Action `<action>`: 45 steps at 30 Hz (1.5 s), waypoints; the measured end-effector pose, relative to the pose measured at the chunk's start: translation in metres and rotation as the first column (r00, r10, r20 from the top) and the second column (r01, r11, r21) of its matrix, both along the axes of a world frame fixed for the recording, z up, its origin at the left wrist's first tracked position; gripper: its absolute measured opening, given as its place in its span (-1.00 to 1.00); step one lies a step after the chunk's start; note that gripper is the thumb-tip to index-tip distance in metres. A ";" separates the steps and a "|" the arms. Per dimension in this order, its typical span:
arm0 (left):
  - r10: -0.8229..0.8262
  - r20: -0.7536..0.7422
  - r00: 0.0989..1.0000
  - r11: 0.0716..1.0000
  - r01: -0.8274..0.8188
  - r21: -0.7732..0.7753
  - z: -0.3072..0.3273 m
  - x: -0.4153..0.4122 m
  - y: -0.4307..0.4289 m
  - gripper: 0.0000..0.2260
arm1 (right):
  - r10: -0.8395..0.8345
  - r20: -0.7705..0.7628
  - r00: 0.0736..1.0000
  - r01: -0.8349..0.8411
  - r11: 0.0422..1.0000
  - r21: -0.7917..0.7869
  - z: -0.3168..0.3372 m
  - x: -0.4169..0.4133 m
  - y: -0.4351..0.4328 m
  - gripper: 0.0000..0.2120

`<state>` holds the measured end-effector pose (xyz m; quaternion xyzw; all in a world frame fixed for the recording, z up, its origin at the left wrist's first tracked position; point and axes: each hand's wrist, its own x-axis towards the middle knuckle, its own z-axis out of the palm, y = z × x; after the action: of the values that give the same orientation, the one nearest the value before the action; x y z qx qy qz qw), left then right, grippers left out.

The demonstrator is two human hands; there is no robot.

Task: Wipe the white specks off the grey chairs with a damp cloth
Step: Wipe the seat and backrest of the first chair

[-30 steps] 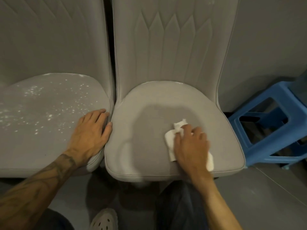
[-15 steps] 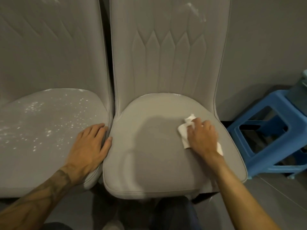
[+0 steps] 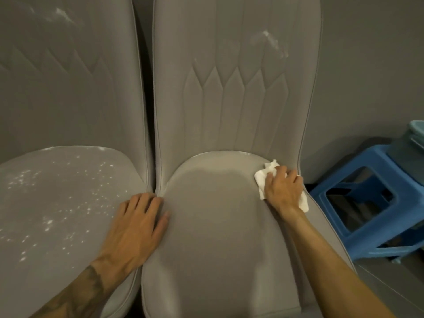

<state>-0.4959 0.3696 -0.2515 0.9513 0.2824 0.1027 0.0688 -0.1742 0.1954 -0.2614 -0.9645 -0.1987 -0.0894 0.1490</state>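
White damp cloth point(image 3: 261, 180) sits wadded under your right hand point(image 3: 283, 191). The fingers are bent over it and press it into the far right corner of the right chair's seat point(image 3: 218, 237), just where the seat meets the backrest. Your left hand point(image 3: 137, 226) lies flat and spread across the gap between the two seats, holding nothing, with its thumb on the right one. That seat looks mostly wiped, with a darker damp patch in its middle and a thin pale line along its back edge. The left chair's seat point(image 3: 68, 260) is thick with white specks point(image 3: 48, 222), and a pale smear point(image 3: 270, 42) marks the right backrest. The cloth overhangs the seat's right edge, so a hard stroke could drag it off toward the blue stool point(image 3: 378, 203). A loaded cloth may also smear specks rather than lift them.
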 end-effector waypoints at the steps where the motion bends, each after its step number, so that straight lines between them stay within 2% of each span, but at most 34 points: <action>1: 0.006 0.016 1.000 1.000 -0.005 -0.006 -0.001 0.000 0.000 -0.53 | -0.042 -0.027 0.999 0.042 0.999 0.008 0.003 -0.001 0.012 -0.64; 3: 0.006 0.054 0.999 1.000 -0.006 -0.007 -0.004 0.000 0.001 -0.57 | -0.003 -0.012 1.000 0.002 0.999 -0.042 0.005 -0.019 0.038 -0.63; 5: 0.002 0.082 0.997 1.000 -0.001 -0.016 -0.005 0.000 0.003 -0.61 | 0.166 0.030 0.986 -0.162 0.982 -0.095 0.001 -0.058 0.060 -0.64; 7: 0.009 0.110 0.994 1.000 -0.007 -0.017 -0.006 0.000 0.003 -0.65 | 0.371 0.049 0.927 -0.368 0.928 -0.063 -0.004 -0.109 0.085 -0.66; 9: 0.034 0.123 0.992 0.999 -0.031 -0.023 -0.008 0.001 0.001 -0.68 | 0.550 0.061 0.833 -0.546 0.835 -0.068 -0.009 -0.159 0.109 -0.67; 11: 0.057 0.138 0.989 0.998 -0.052 -0.036 -0.009 0.001 0.000 -0.67 | 0.645 0.000 0.765 -0.643 0.763 -0.065 -0.010 -0.182 0.121 -0.64; 12: 0.059 0.136 0.989 0.998 -0.054 -0.039 -0.009 0.000 0.000 -0.68 | 0.652 -0.032 0.758 -0.652 0.756 -0.055 -0.008 -0.179 0.120 -0.64; 14: 0.060 0.102 0.993 0.998 -0.058 -0.025 -0.007 -0.002 -0.001 -0.70 | 0.620 -0.052 0.783 -0.622 0.782 -0.040 -0.006 -0.152 0.106 -0.66; 15: 0.067 0.088 0.994 0.998 -0.065 -0.017 -0.006 -0.003 -0.002 -0.70 | 0.564 -0.050 0.824 -0.566 0.823 -0.049 -0.006 -0.131 0.094 -0.66; 17: 0.075 0.080 0.994 0.997 -0.075 -0.011 -0.005 -0.002 -0.003 -0.67 | 0.387 -0.042 0.921 -0.389 0.918 -0.073 -0.006 -0.083 0.070 -0.66; 19: 0.072 0.070 0.995 0.997 -0.072 0.006 -0.005 0.000 -0.002 -0.65 | 0.211 -0.043 0.977 -0.213 0.976 -0.049 -0.004 -0.041 0.050 -0.66; 22: 0.060 0.027 0.998 0.996 -0.061 0.060 -0.001 0.005 0.002 -0.63 | -0.022 -0.054 0.998 0.025 0.999 0.044 0.006 0.001 0.038 -0.65; 24: 0.048 0.012 0.999 0.996 -0.049 0.078 0.003 0.011 0.008 -0.60 | -0.093 -0.062 0.994 0.098 0.992 0.077 0.014 0.007 0.039 -0.66; 27: 0.044 0.023 0.999 0.995 -0.046 0.090 0.003 0.020 0.014 -0.57 | 0.038 0.011 0.999 -0.038 0.999 -0.009 0.001 0.000 0.044 -0.63; 32: 0.070 0.082 0.994 0.992 -0.078 0.100 -0.011 0.023 0.013 -0.61 | -0.026 -0.009 1.000 0.026 0.999 -0.024 0.004 0.021 0.072 -0.69; 34: 0.076 0.110 0.991 0.992 -0.087 0.094 -0.015 0.025 0.016 -0.62 | 0.111 -0.002 0.994 -0.110 0.988 -0.105 0.004 0.017 0.099 -0.66; 37: 0.065 0.126 0.990 0.991 -0.079 0.110 -0.020 0.025 0.020 -0.64 | 0.371 -0.013 0.929 -0.365 0.905 -0.218 -0.001 0.014 0.115 -0.61; 38: 0.060 0.131 0.990 0.991 -0.075 0.114 -0.022 0.025 0.021 -0.64 | 0.386 -0.015 0.922 -0.376 0.888 -0.265 -0.002 0.023 0.109 -0.62; 42: 0.059 0.151 0.987 0.992 -0.075 0.104 -0.027 0.026 0.023 -0.66 | 0.166 0.002 0.986 -0.158 0.942 -0.296 -0.004 0.047 0.080 -0.62; 43: 0.055 0.156 0.986 0.993 -0.071 0.098 -0.029 0.026 0.024 -0.67 | 0.167 0.014 0.986 -0.155 0.943 -0.295 -0.003 0.044 0.085 -0.62; 45: 0.049 0.162 0.986 0.993 -0.066 0.095 -0.030 0.027 0.025 -0.68 | 0.289 0.034 0.957 -0.275 0.937 -0.217 0.001 0.029 0.105 -0.60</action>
<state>-0.4692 0.3949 -0.2819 0.9337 0.2979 0.1943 0.0402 -0.1453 0.3005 -0.2604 -0.9329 -0.3480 -0.0772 0.0511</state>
